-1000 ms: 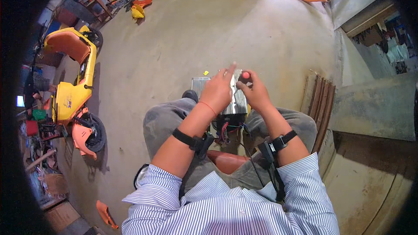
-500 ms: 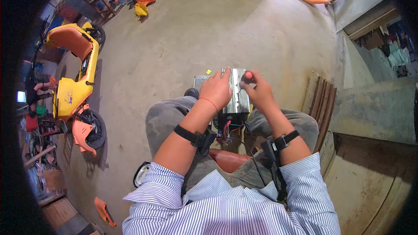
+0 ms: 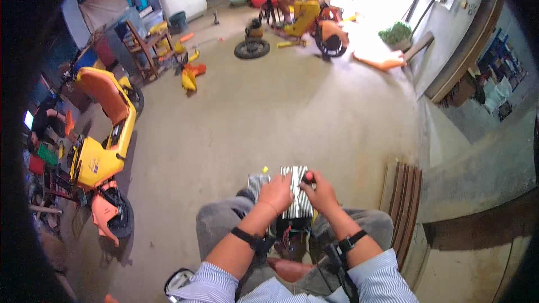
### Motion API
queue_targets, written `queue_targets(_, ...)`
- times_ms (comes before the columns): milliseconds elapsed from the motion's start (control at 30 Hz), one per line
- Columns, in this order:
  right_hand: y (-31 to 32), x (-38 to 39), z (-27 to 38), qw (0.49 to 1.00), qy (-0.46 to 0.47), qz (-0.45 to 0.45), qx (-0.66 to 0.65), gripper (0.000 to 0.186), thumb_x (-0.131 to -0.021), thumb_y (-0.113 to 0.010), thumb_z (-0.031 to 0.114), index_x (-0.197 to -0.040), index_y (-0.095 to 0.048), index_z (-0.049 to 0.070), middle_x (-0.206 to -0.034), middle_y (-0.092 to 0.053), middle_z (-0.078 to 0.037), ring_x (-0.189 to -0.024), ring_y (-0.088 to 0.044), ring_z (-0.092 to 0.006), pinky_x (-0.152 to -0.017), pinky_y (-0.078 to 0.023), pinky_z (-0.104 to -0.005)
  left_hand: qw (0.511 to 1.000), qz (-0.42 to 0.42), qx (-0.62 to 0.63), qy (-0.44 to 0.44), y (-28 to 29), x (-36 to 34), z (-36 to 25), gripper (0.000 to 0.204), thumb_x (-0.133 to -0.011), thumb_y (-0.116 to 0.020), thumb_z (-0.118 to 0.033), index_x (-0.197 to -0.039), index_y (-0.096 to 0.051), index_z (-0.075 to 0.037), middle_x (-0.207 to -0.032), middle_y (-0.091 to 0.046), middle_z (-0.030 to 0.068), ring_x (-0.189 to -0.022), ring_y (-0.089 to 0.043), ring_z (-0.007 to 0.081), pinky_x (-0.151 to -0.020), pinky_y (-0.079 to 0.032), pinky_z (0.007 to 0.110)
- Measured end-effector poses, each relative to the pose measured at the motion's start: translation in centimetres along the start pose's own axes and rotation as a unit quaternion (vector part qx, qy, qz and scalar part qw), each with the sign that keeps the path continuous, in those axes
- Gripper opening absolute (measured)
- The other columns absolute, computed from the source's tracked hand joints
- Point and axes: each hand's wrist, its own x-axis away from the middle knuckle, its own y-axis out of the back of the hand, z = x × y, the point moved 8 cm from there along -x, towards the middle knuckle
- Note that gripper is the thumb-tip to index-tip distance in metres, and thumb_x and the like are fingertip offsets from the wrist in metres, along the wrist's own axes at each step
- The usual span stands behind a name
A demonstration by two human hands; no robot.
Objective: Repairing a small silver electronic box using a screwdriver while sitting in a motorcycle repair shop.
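A silver finned metal box point(image 3: 298, 207) sits between my knees, with coloured wires point(image 3: 288, 234) coming from its near end. My left hand point(image 3: 276, 192) lies on the box's left part, fingers stretched over the fins and fingertips pointing away from me. In my right hand point(image 3: 321, 192) is a screwdriver point(image 3: 308, 177), its dark handle ending in red; the hand is closed around it over the box's right side. Its tip is too small to make out. Left of the box, partly behind my left hand, lies a second finned metal piece point(image 3: 258, 183).
A yellow scooter point(image 3: 101, 160) stands at the left, with a person beyond it. Farther off are a loose wheel point(image 3: 252, 49), another partly stripped scooter point(image 3: 306, 19) with a person behind it, and orange panels point(image 3: 379, 60). Brown slats point(image 3: 405, 207) lean by the right wall.
The head view has tilted up, so the far room now shows and my hands appear lower. Both hands stay at the box, the screwdriver still in the right one.
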Motion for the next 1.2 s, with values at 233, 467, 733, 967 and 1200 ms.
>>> queue_targets(233,-0.7,0.2,0.4,0.997,0.065,0.016,-0.025,0.044,-0.084,-0.067,0.019,-0.124,-0.052,0.010,-0.108,-0.063,-0.020,-0.102,-0.059,-0.0414,-0.085,-0.049,-0.0450,1.000,-0.009,0.010,-0.007,0.1,-0.3,-0.2,0.058,-0.082,-0.061,-0.024,-0.135,-0.043,-0.008,-0.116,-0.058,0.0180,-0.101,-0.060,0.0377,-0.083,-0.051,0.047)
queue_targets(467,-1.7,1.1,1.0,0.997,0.052,0.058,-0.002,0.044,-0.083,-0.066,0.015,-0.125,-0.052,0.010,-0.111,-0.063,-0.019,-0.105,-0.059,-0.0395,-0.088,-0.048,-0.0420,0.998,-0.004,0.035,-0.050,0.0,-0.2,-1.0,0.057,-0.083,-0.059,-0.019,-0.135,-0.042,-0.007,-0.122,-0.057,0.0189,-0.106,-0.059,0.0378,-0.086,-0.050,0.047)
queue_targets(733,-0.2,-0.3,-0.9,0.998,-0.060,-0.007,0.007,0.045,-0.084,-0.070,0.032,-0.117,-0.052,0.009,-0.107,-0.066,-0.018,-0.101,-0.063,-0.0368,-0.082,-0.050,-0.0438,0.977,-0.087,0.118,-0.156,2.1,0.5,-3.1,0.056,-0.082,-0.053,-0.005,-0.137,-0.041,-0.005,-0.120,-0.056,0.0208,-0.107,-0.057,0.0393,-0.089,-0.049,0.047)
queue_targets(967,-1.0,-0.3,-1.4,0.999,-0.044,-0.008,-0.004,0.035,-0.085,-0.067,0.024,-0.113,-0.052,0.008,-0.097,-0.066,-0.017,-0.092,-0.065,-0.0358,-0.078,-0.051,-0.0432,0.978,-0.061,0.084,-0.182,1.4,0.6,-4.6,0.066,-0.079,-0.052,-0.003,-0.142,-0.037,-0.017,-0.120,-0.055,0.0182,-0.103,-0.058,0.0394,-0.086,-0.050,0.045)
queue_targets(1200,-1.9,-0.7,-2.7,0.999,-0.020,0.002,-0.032,0.044,-0.084,-0.068,0.020,-0.121,-0.049,0.007,-0.101,-0.067,-0.014,-0.092,-0.067,-0.0253,-0.081,-0.052,-0.0379,0.994,-0.001,0.014,-0.111,0.9,0.1,-4.5,0.067,-0.082,-0.052,-0.006,-0.145,-0.034,-0.019,-0.123,-0.056,0.0191,-0.110,-0.058,0.0365,-0.088,-0.050,0.046)
